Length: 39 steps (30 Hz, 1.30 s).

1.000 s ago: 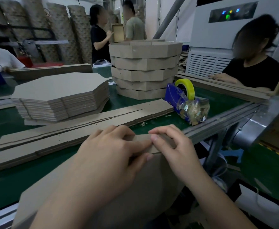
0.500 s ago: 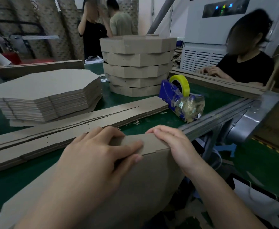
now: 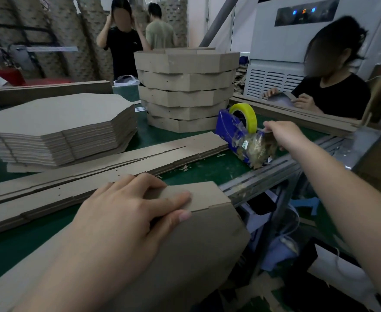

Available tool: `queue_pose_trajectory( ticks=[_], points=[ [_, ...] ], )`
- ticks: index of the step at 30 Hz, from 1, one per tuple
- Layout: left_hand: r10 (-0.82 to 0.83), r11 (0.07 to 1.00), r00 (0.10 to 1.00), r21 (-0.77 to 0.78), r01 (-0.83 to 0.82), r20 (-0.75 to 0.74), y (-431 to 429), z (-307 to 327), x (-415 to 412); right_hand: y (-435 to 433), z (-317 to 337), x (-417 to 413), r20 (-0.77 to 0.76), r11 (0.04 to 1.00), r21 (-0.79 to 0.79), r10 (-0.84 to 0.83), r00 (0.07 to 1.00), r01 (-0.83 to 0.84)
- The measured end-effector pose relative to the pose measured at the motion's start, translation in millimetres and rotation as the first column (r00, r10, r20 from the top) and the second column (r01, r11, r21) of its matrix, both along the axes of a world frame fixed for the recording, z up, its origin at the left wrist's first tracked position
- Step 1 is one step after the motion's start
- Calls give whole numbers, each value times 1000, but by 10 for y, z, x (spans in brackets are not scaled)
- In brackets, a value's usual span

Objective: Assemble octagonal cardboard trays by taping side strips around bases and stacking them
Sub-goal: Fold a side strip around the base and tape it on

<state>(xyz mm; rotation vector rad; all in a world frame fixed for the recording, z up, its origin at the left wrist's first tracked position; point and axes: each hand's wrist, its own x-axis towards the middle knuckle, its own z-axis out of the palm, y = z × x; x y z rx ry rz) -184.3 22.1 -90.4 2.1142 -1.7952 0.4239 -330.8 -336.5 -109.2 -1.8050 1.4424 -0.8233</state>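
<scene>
Five finished octagonal trays (image 3: 185, 86) stand stacked at the far side of the green tabletop (image 3: 207, 167). They are plain brown corrugated cardboard, each wall creased into flat facets. To their left sits a thick pile of flat octagonal bases (image 3: 61, 122), the layered board showing at its edges. Long side strips (image 3: 117, 165) lie between that pile and me. Their long axis runs left to right across the tabletop, and small punched holes dot them.

The tray I am building leans at the near edge of the tabletop. Its base (image 3: 196, 255) is tilted up with the broad face toward me, and a side strip (image 3: 203, 194) is folded along its upper edge, running left to right. My left hand (image 3: 128, 212) lies on that strip, fingers flat across it and thumb pressed on the seam where strip meets base.

My right hand (image 3: 284, 135) reaches to the blue tape dispenser (image 3: 227, 124) near the right edge of the tabletop, at its crinkled front end. The fingers are hidden behind the hand, so I cannot tell whether they pinch tape. A yellowish tape roll (image 3: 245, 113) stands upright in the dispenser.
</scene>
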Motion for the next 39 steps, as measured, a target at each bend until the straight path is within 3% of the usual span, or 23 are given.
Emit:
queue_pose_trajectory(
  ticks=[4, 8, 12, 14, 18, 20, 22, 23, 25, 26, 28, 31, 35, 39],
  points=[
    [-5, 1000, 1000, 1, 5, -3, -5, 1, 4, -94, 27, -20, 112, 989, 149, -30, 993, 13],
    [-7, 1000, 1000, 6, 7, -18, 4, -1, 3, -170, 29, -86, 356, 936, 350, -101, 929, -32],
    [-8, 1000, 1000, 0, 8, -20, 5, 4, -1, -142, 9, -76, 491, 924, 380, -155, 857, -50],
    [-12, 1000, 999, 0, 12, -33, 8, 4, 4, -89, -100, -82, 614, 944, 327, -174, 770, -47],
    [-5, 1000, 1000, -5, 5, -29, 27, 7, 13, 2, -422, -207, 885, 970, 213, -139, 445, -121],
    [-5, 1000, 1000, -8, 5, -20, 28, 10, 14, 49, -531, -240, 925, 975, 157, -89, 370, -158],
    [-8, 1000, 1000, -15, 7, -20, 29, 13, 15, 89, -556, -236, 898, 986, 117, -54, 437, -118],
    [-8, 1000, 1000, -17, 7, -23, 31, 15, 18, 108, -557, -234, 837, 995, 85, -40, 545, -58],
    [-7, 1000, 999, -21, 7, -38, 41, 19, 26, 129, -559, -278, 514, 992, -30, -86, 854, 119],
    [-9, 1000, 999, -27, 8, -47, 48, 20, 30, 141, -565, -324, 340, 972, -106, -163, 926, 210],
    [-9, 999, 999, -35, 7, -53, 53, 19, 33, 223, -582, -405, 181, 932, -206, -262, 948, 297],
    [-3, 999, 998, -41, 1, -56, 50, 19, 19, 554, -502, -374, 212, 919, -298, -199, 957, 257],
    [-11, 998, 998, -55, 8, -63, 38, 7, 11, 1173, -351, -189, 298, 913, -396, 21, 954, 103],
    [-1, 997, 999, -77, -2, -36, 21, 6, -12, 1950, -190, -80, 457, 896, -401, 375, 806, -190]
  ],
)
